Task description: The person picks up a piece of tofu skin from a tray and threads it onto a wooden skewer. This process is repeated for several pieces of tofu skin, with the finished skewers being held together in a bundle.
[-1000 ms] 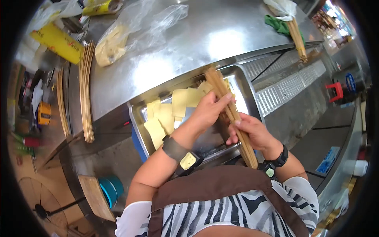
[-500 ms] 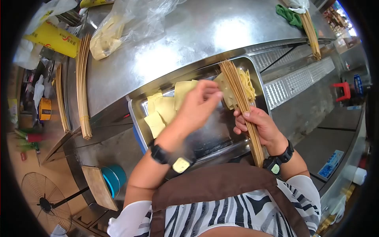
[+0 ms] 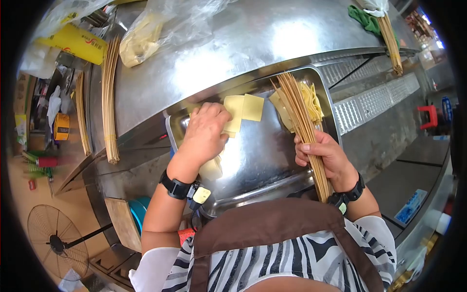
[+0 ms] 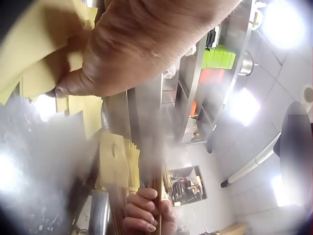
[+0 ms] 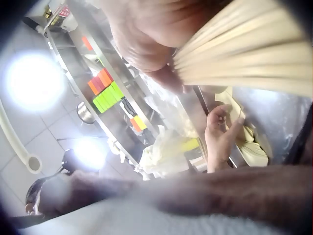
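Observation:
In the head view, the left hand (image 3: 204, 134) reaches over thin yellow sheets (image 3: 233, 109) at the left of a metal tray (image 3: 262, 165). Its thumb lies against the sheets' edge in the left wrist view, and the right wrist view shows thumb and fingers pinching a sheet (image 5: 234, 110). A long bundle of thin wooden sticks (image 3: 304, 117) is gripped near its lower part by the right hand (image 3: 326, 155), tilted over the tray's right side. Folded yellow pieces (image 3: 312, 103) are threaded or lie beside the bundle's upper end; which, I cannot tell.
Behind the tray is a steel counter (image 3: 253, 44) with a plastic bag (image 3: 141, 41) of yellow sheets. Another stick bundle (image 3: 110, 102) stands out at the left, and one (image 3: 389, 44) lies near a green cloth (image 3: 362, 19) at the far right. A fan (image 3: 57, 243) is at lower left.
The left hand has left the stick bundle and moved left onto the yellow sheets. The right hand keeps its grip on the bundle.

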A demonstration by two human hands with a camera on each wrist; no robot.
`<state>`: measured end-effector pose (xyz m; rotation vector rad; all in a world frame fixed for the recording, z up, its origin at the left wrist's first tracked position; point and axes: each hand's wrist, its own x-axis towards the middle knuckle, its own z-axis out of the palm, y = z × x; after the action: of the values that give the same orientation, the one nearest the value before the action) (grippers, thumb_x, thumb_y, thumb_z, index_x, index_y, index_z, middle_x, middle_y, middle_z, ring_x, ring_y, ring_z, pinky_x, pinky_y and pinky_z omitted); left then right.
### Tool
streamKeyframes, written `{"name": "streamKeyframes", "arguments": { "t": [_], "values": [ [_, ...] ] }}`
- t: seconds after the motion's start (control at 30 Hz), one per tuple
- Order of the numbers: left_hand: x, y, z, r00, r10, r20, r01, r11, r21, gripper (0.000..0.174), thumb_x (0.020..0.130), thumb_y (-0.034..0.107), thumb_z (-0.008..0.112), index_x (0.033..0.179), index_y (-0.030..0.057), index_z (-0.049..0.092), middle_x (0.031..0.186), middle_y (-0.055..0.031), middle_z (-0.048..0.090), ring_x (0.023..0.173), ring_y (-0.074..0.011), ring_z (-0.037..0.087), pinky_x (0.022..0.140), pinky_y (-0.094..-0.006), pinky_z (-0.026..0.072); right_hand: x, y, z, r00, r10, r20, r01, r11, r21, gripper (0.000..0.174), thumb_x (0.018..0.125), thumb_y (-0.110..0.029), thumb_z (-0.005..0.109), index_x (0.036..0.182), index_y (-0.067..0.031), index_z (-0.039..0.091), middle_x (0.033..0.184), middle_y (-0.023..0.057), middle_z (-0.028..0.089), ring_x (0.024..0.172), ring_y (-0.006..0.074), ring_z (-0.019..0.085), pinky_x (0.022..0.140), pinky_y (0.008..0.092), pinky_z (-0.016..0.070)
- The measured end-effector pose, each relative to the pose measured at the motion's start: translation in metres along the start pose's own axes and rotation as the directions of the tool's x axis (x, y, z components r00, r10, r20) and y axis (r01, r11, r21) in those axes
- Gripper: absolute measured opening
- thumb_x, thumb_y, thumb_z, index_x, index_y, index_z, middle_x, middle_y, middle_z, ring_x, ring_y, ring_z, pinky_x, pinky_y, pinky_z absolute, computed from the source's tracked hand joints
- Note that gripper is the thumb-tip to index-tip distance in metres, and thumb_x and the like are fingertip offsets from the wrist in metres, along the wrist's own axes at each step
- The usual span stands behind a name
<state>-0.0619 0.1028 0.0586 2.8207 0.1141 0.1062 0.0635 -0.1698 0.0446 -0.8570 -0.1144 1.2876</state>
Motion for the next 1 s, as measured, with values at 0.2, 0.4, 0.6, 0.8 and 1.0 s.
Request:
{"name": "streamKeyframes", "arguments": {
  "t": [0.2, 0.4, 0.6, 0.8, 1.0],
  "values": [
    [0.005, -0.007, 0.001, 0.998, 0.068, 0.001, -0.068, 0.996, -0.050, 0.020, 0.065, 0.005, 0.073, 0.083, 0.0050, 0.063, 0.094, -0.0081, 0.060, 0.096, -0.0269, 0.054, 0.087, -0.0382, 0.0415, -0.001, 0.003, -0.005, 0.999, -0.022, 0.040, 0.019, 0.998, 0.060, 0.027, 0.083, -0.007, 0.064, 0.107, -0.0018, 0.051, 0.075, 0.0049, 0.051, 0.064, 0.0135, 0.050, 0.061, 0.0307, 0.0447],
    [0.009, -0.012, 0.003, 0.997, -0.022, 0.080, 0.047, 0.945, -0.323, 0.012, 0.069, 0.004, 0.072, 0.077, 0.0025, 0.063, 0.091, -0.0082, 0.064, 0.094, -0.0266, 0.057, 0.084, -0.0371, 0.0449, -0.002, 0.002, -0.008, 0.998, -0.006, 0.063, -0.001, 0.994, 0.112, 0.027, 0.082, -0.008, 0.065, 0.106, -0.0019, 0.052, 0.073, 0.0055, 0.051, 0.065, 0.0143, 0.050, 0.060, 0.0311, 0.0445],
    [0.007, -0.023, 0.010, 0.997, 0.009, 0.072, 0.019, 0.925, -0.381, 0.014, 0.070, 0.003, 0.072, 0.081, 0.0016, 0.063, 0.094, -0.0096, 0.064, 0.100, -0.0281, 0.057, 0.085, -0.0370, 0.0462, 0.000, 0.003, -0.007, 0.999, 0.001, 0.050, -0.005, 0.996, 0.085, 0.023, 0.082, -0.008, 0.065, 0.100, -0.0002, 0.055, 0.072, 0.0058, 0.052, 0.063, 0.0142, 0.050, 0.060, 0.0313, 0.0445],
    [0.006, -0.015, 0.011, 0.988, 0.104, -0.110, -0.129, 0.959, -0.252, 0.018, 0.070, 0.002, 0.071, 0.085, 0.0020, 0.061, 0.099, -0.0102, 0.062, 0.102, -0.0300, 0.056, 0.088, -0.0384, 0.0453, 0.000, 0.001, 0.003, 1.000, 0.006, -0.011, -0.007, 1.000, -0.025, 0.014, 0.082, -0.007, 0.065, 0.092, -0.0014, 0.056, 0.072, 0.0051, 0.053, 0.063, 0.0142, 0.052, 0.062, 0.0307, 0.0456],
    [0.007, -0.022, 0.012, 0.983, 0.172, -0.066, -0.183, 0.954, -0.237, 0.021, 0.072, 0.002, 0.068, 0.091, 0.0029, 0.059, 0.104, -0.0110, 0.061, 0.106, -0.0313, 0.055, 0.089, -0.0399, 0.0447, 0.001, 0.002, -0.001, 0.999, 0.005, 0.053, -0.004, 1.000, -0.015, 0.012, 0.083, -0.008, 0.065, 0.088, -0.0031, 0.055, 0.073, 0.0043, 0.054, 0.063, 0.0141, 0.053, 0.064, 0.0306, 0.0469]
  ]
}}
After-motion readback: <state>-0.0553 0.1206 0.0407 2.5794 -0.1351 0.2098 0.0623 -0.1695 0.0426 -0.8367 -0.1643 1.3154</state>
